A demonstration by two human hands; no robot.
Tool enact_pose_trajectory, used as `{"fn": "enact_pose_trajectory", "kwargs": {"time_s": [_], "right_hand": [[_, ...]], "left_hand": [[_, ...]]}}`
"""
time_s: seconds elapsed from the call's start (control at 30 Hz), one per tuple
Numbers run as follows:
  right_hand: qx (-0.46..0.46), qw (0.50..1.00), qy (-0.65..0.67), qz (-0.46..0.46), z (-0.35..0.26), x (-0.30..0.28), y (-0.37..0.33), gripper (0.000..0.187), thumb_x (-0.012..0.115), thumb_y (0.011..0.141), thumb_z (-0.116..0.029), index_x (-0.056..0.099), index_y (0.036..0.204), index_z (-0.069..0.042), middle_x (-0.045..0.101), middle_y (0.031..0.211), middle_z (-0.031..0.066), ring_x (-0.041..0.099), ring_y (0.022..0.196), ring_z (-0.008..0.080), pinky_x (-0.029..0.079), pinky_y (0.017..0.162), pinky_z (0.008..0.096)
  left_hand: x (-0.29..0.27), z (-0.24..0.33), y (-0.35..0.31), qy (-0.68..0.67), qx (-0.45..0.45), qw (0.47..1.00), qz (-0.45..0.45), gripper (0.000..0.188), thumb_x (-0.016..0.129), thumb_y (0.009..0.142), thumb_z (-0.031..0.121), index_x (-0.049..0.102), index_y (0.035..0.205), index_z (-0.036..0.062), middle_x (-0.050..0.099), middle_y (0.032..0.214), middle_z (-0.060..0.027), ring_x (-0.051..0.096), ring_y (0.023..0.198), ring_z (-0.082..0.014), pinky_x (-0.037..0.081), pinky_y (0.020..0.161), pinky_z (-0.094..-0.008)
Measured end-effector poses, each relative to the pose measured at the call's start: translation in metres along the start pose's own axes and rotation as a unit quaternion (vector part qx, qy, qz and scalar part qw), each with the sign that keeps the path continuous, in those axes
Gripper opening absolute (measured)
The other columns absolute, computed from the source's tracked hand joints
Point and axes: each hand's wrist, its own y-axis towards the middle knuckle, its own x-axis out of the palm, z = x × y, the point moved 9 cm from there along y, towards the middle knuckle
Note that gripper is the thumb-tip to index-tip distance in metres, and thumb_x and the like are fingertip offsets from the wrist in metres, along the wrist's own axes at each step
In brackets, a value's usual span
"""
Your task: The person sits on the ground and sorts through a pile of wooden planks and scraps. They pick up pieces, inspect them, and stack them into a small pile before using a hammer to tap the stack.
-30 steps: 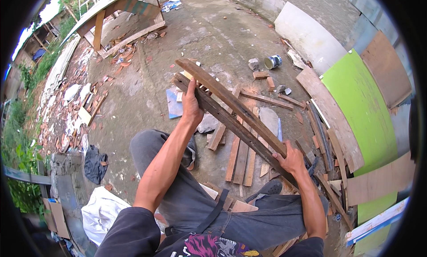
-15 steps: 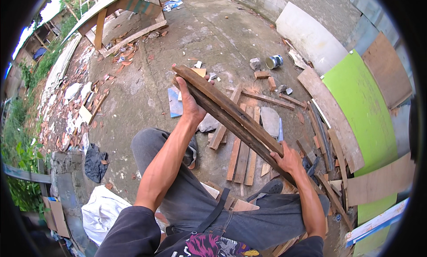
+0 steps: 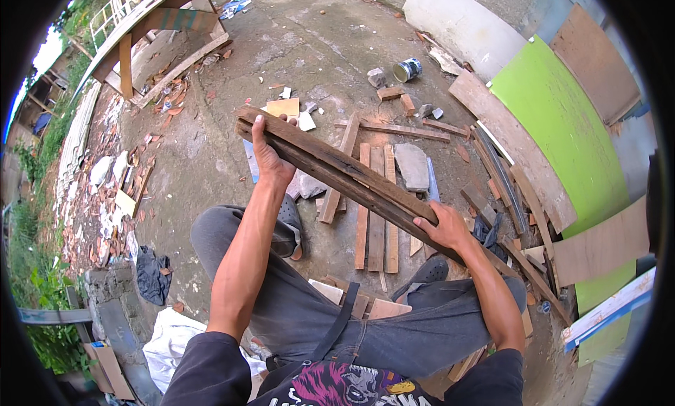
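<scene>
Two long, dark, weathered wooden battens (image 3: 341, 168) lie side by side, slanting across in front of me above my lap. A narrow gap shows between them along part of their length. My left hand (image 3: 275, 165) is wrapped round their far left end, thumb on the near side and fingertips showing over the far edge. Farther down toward the right, my right hand (image 3: 450, 229) grips them with its thumb on top. Beyond that hand the near end runs over my right thigh. On the ground below, several lighter wooden strips (image 3: 376, 227) lie parallel.
A grey stone slab (image 3: 412, 167) lies by the strips. Beyond it are wood offcuts (image 3: 391, 93) and a tipped-over can (image 3: 407, 70). Boards, one a green panel (image 3: 562, 118), lean along the right. A wooden table (image 3: 126, 61) stands far left; a white cloth (image 3: 172, 339) lies near left.
The view has shifted, and the battens now slant less steeply, their far end lower and farther left. Both hands have kept hold of them.
</scene>
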Motion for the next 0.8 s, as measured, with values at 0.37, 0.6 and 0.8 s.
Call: {"fn": "enact_pose_trajectory", "kwargs": {"time_s": [0.37, 0.6, 0.8], "right_hand": [[-0.022, 0.997, 0.068, -0.038, 0.002, 0.024, 0.005, 0.059, 0.063, 0.087, -0.053, 0.056, 0.114, -0.001, 0.065, 0.096, 0.0268, 0.063, 0.092, 0.0435, 0.049, 0.079, 0.0487], [0.001, 0.995, 0.073, -0.069, 0.008, 0.032, 0.010, 0.064, 0.062, 0.087, -0.057, 0.057, 0.116, 0.000, 0.067, 0.090, 0.0278, 0.065, 0.088, 0.0437, 0.050, 0.077, 0.0481], [0.023, 0.994, 0.061, -0.092, 0.004, 0.034, 0.008, 0.074, 0.066, 0.081, -0.062, 0.056, 0.116, 0.002, 0.066, 0.089, 0.0290, 0.066, 0.087, 0.0435, 0.050, 0.077, 0.0482]], "left_hand": [[-0.017, 0.006, 0.003, 0.069, 0.077, 0.994, 0.033, 0.099, 0.073, 0.073, 0.067, 0.037, 0.137, 0.0008, 0.052, 0.129, -0.0175, 0.052, 0.120, -0.0326, 0.040, 0.106, -0.0473], [-0.019, 0.012, -0.005, 0.089, 0.093, 0.989, 0.077, 0.098, 0.077, 0.071, 0.064, 0.038, 0.135, -0.0009, 0.054, 0.123, -0.0172, 0.055, 0.115, -0.0317, 0.045, 0.101, -0.0473], [-0.028, 0.010, 0.000, 0.070, 0.071, 0.990, 0.097, 0.078, 0.079, 0.075, 0.046, 0.046, 0.126, -0.0018, 0.059, 0.113, -0.0157, 0.063, 0.101, -0.0285, 0.053, 0.088, -0.0438]]}}
